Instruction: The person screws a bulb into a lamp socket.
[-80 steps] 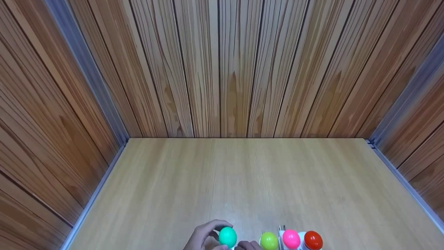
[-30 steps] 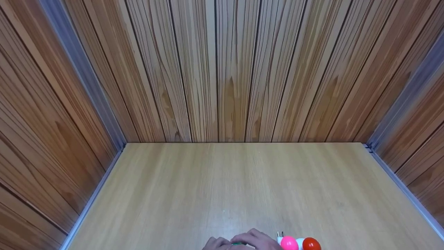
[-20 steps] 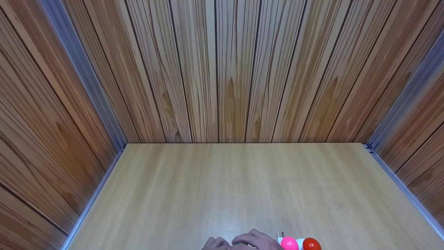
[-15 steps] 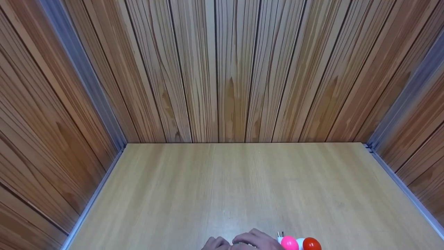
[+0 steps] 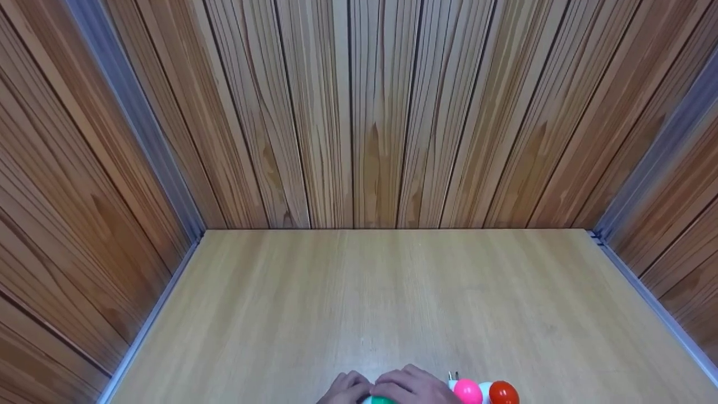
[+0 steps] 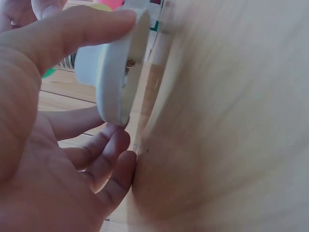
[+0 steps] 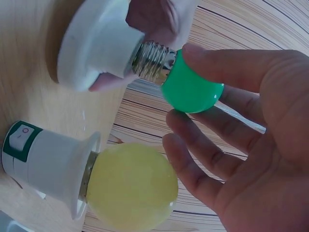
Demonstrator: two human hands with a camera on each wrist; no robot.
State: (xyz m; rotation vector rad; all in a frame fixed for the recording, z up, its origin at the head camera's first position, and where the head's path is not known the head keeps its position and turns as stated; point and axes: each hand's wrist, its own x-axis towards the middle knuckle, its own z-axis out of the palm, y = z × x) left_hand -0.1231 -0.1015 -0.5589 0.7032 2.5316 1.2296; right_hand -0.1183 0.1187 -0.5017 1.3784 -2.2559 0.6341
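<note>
At the bottom edge of the head view my two hands are close together over a green light bulb (image 5: 382, 400). My left hand (image 6: 53, 145) grips a round white lamp holder (image 6: 111, 72) by its rim, thumb on one side and fingers on the other. My right hand (image 7: 260, 106) holds the green bulb (image 7: 190, 89) between thumb and fingertips. The bulb's metal screw thread (image 7: 152, 60) points at the holder's mouth, and most of it shows outside. How far its end sits inside is hidden.
Beside the right hand, a yellow bulb (image 7: 133, 186) sits in a white switched plug-in holder (image 7: 48, 164). A pink bulb (image 5: 468, 391) and a red bulb (image 5: 504, 393) stand to the right, with metal plug prongs (image 5: 453, 375) behind. Wood-panelled walls (image 5: 381, 112) enclose the table (image 5: 359, 292).
Earlier the left hand held the green bulb in plain view; the right hand has since come over it, hiding the yellow bulb in the head view. Since half a second ago, more green shows between the hands.
</note>
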